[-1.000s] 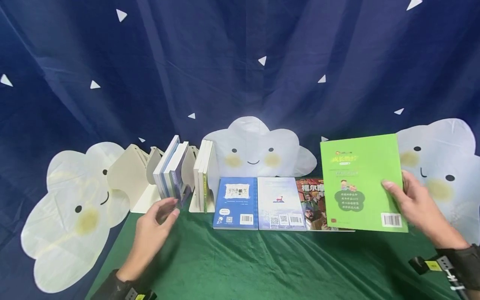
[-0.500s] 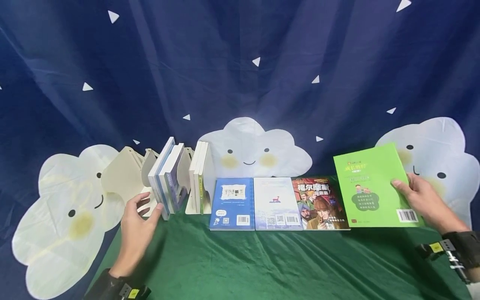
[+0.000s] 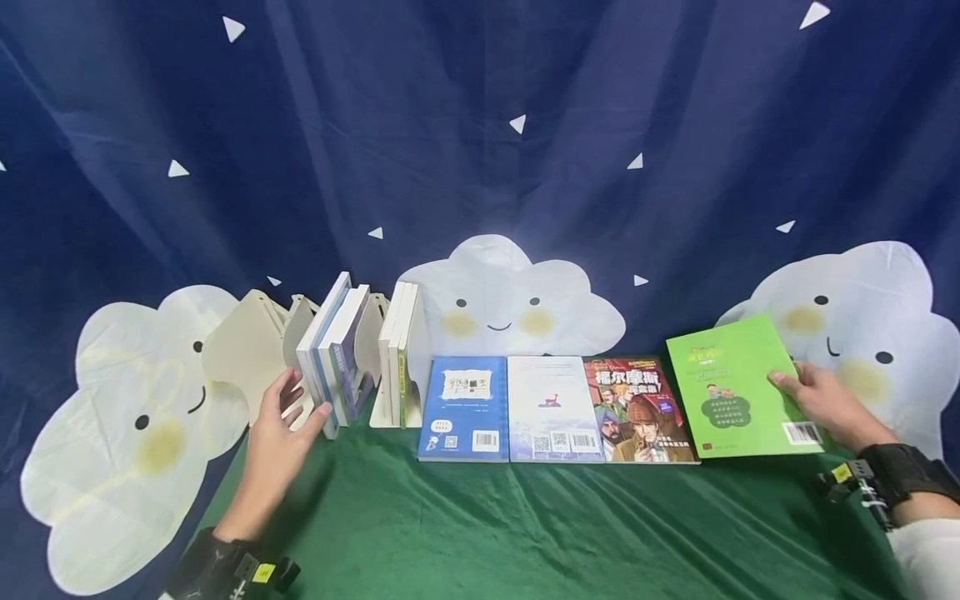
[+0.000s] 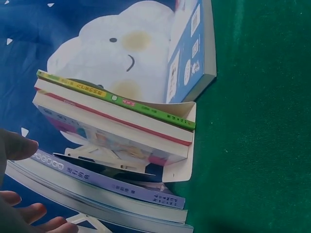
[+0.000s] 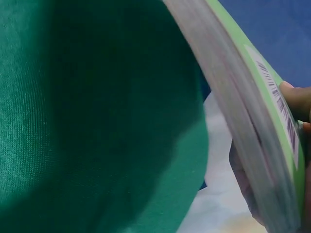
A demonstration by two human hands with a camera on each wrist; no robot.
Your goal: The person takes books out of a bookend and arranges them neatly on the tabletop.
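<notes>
My right hand [image 3: 832,404] grips the right edge of a green book [image 3: 738,367], thumb on its back cover. In the right wrist view the green book's page edges [image 5: 243,116] face the camera, with the fingers behind. The green book is tilted, just right of a detective comic book [image 3: 645,408] that lies flat. My left hand [image 3: 277,433] is at the left group of upright books [image 3: 330,358], fingers spread, thumb near their lower front. In the left wrist view its fingertips [image 4: 31,213] overlap the books beside a purple-spined book [image 4: 112,182].
A blue book [image 3: 465,408] and a pale book [image 3: 555,408] lie flat left of the comic. Several upright books [image 3: 397,354] stand in a cream bookend [image 3: 420,350]. Another cream bookend [image 3: 243,346] stands at the far left. Green cloth [image 3: 525,533] covers the table before a dark blue curtain [image 3: 450,125].
My right hand has brought the green book rightward and lower, uncovering the comic, and its top now leans farther back. My left hand has shifted left along the upright books. The head view has shifted slightly.
</notes>
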